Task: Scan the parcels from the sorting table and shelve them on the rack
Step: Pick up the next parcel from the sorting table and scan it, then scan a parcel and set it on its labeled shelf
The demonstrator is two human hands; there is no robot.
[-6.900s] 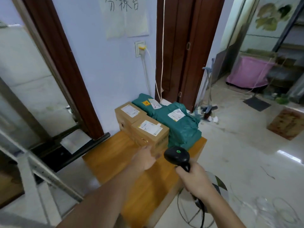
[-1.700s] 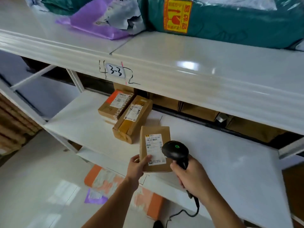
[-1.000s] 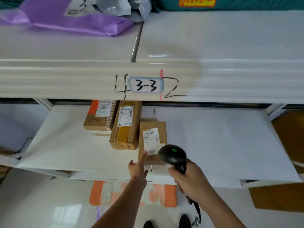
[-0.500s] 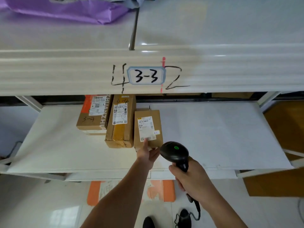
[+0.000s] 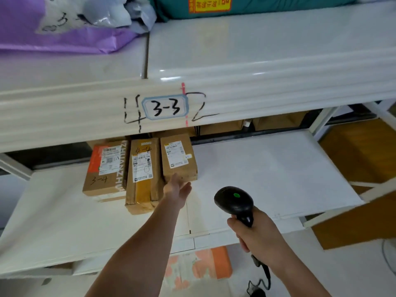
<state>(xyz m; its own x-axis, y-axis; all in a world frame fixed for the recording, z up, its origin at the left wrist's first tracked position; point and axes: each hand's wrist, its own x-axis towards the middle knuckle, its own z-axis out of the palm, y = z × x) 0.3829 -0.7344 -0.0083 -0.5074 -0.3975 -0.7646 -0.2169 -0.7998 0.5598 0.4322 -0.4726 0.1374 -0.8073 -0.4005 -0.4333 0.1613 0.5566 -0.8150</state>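
- Parcel scanner (image 5: 234, 202), black with a green light on its head, is nearest; the right hand (image 5: 260, 239) has its grip wrapped round the handle, and a dark cable hangs below toward the floor.
- Left hand (image 5: 177, 189) reaches farther in, fingers straight and its grip holding nothing; the fingertips touch the near end of the small brown parcel (image 5: 178, 160).
- That small brown parcel lies flat on the white lower shelf (image 5: 267, 174) of the rack, white label facing up, at the right end of a row of three.
- Just to its left, touching it, lies a longer box with yellow tape (image 5: 142, 175), marked "4-4" by hand.
- Left again sits a brown and orange box (image 5: 106, 168) with "3-4" written on it.
- More brown cartons stand at the far back of this shelf, partly hidden.
- Above, the upper shelf edge carries a label reading "3-3" (image 5: 165, 107), with pen marks on either side.
- Farthest, on the upper shelf, lie a purple mailer bag (image 5: 53, 33) at left and a teal bag (image 5: 246, 6) with a red and yellow sticker at right.
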